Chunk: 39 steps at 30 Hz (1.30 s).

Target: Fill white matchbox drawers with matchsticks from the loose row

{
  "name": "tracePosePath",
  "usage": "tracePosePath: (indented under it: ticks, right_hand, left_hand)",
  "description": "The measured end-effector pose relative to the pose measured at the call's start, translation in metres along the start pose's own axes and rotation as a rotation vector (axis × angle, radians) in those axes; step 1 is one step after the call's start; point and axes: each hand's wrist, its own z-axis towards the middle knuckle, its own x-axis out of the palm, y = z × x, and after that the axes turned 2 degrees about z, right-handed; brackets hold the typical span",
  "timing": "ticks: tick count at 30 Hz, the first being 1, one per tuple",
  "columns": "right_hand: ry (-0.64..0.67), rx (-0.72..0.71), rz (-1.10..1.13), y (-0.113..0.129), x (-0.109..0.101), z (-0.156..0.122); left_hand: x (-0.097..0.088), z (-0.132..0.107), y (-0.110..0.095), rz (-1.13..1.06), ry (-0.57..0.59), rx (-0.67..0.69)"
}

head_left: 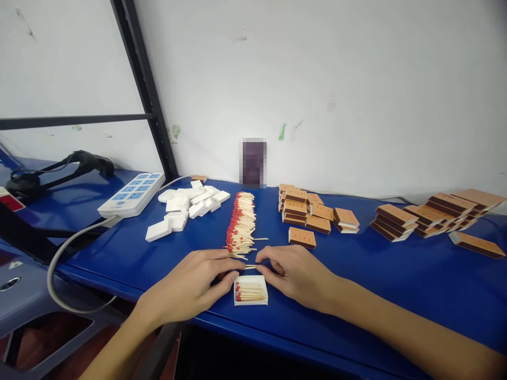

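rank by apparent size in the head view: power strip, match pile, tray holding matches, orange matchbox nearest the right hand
1. power strip and match pile, too close to rank
2. tray holding matches
3. orange matchbox

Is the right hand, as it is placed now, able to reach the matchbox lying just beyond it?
Probably yes: the matchbox lies close past the right hand, with nothing visible standing between them, though the hand would likely leave the matchsticks at its fingertips first.
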Motion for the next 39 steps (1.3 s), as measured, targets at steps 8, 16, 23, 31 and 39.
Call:
tracePosePath:
  ticks: [8,16,23,31,39]
  right_hand:
    - [0.020,0.058,-0.015,0.0014,-0.0044,-0.0002]
    - [0.013,0.041,-0.020,0.0003,-0.0034,-0.0010]
    - [0.020,0.001,-0.055,0.0001,-0.0036,-0.0026]
    - [0.046,0.002,-0.085,0.0005,-0.0057,-0.0013]
    - [0.044,-0.008,-0.065,-0.0010,-0.0051,-0.0016]
  left_hand:
    - [0.0030,-0.0030,0.0031,0.024,-0.168,-0.146]
    - [0.0039,-0.0012,0.0010,0.097,-0.123,-0.148]
    - [0.0059,-0.0036,0.0018,0.087,-0.133,-0.111]
    - [0.0050,-0.0040,0.0012,0.059,-0.132,-0.107]
    - [0.0048,-0.0022,0.0018,0.021,-0.139,-0.150]
